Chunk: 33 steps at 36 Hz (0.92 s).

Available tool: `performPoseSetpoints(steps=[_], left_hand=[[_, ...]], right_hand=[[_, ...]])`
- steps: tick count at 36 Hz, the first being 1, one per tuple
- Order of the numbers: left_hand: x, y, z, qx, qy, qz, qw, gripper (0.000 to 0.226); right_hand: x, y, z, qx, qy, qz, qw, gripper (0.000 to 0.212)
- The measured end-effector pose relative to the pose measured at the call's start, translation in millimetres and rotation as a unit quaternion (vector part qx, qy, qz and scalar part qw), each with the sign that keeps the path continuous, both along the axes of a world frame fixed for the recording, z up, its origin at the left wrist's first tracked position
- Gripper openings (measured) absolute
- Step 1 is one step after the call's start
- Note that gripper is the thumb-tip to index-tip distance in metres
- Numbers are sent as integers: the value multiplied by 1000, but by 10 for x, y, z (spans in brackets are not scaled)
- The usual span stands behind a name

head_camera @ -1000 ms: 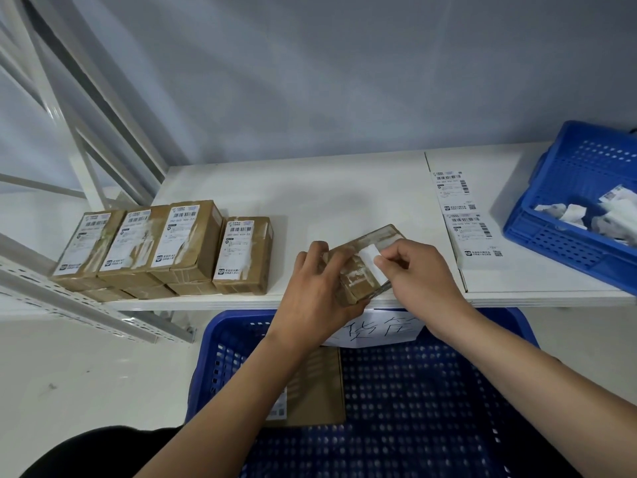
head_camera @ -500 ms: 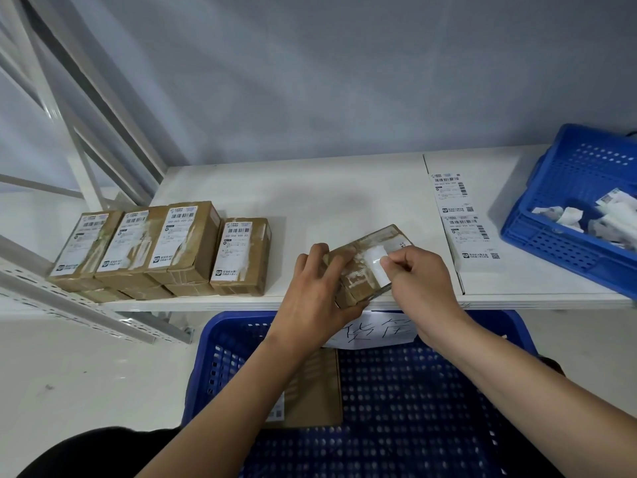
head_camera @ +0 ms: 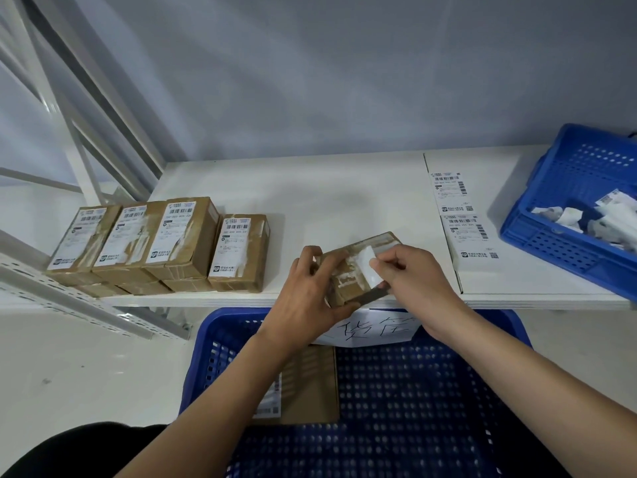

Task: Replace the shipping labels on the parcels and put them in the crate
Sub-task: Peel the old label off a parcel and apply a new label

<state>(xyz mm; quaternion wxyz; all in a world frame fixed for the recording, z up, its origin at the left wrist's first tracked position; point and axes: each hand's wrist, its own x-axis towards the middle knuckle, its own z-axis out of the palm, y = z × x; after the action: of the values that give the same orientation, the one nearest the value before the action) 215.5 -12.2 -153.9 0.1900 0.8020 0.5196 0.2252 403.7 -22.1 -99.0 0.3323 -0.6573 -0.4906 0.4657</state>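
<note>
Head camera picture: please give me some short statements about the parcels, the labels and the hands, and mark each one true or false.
1. The left hand holds the parcel above the table's front edge. True.
2. The right hand is open and holds nothing. False: it pinches a white label on the held parcel.
3. Two fresh labels lie flat on the table, right of the hands. True.
4. The large blue crate below the table holds no parcel. False: one flat parcel lies in it.
5. The small blue crate on the right holds crumpled white paper. True.
</note>
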Motion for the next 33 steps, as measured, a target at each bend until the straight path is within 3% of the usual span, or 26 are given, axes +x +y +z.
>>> performPoseSetpoints(steps=[8, 16, 19, 23, 33], left_hand=[[-63, 33, 128, -13, -30, 33, 999, 79], [30, -30, 254, -14, -31, 35, 999, 75], [25, -31, 269, -19, -24, 48, 998, 74], [21, -27, 266, -21, -25, 46, 998, 75], [116, -90, 271, -6, 1, -16, 1000, 58]], right_hand=[[115, 4, 74, 7, -73, 131, 989, 16], [41, -22, 2, 112, -166, 76, 977, 17], [56, 8, -5, 103, -144, 45, 983, 12], [79, 17, -13, 82, -91, -1, 992, 20], [71, 26, 33, 74, -77, -26, 994, 22]])
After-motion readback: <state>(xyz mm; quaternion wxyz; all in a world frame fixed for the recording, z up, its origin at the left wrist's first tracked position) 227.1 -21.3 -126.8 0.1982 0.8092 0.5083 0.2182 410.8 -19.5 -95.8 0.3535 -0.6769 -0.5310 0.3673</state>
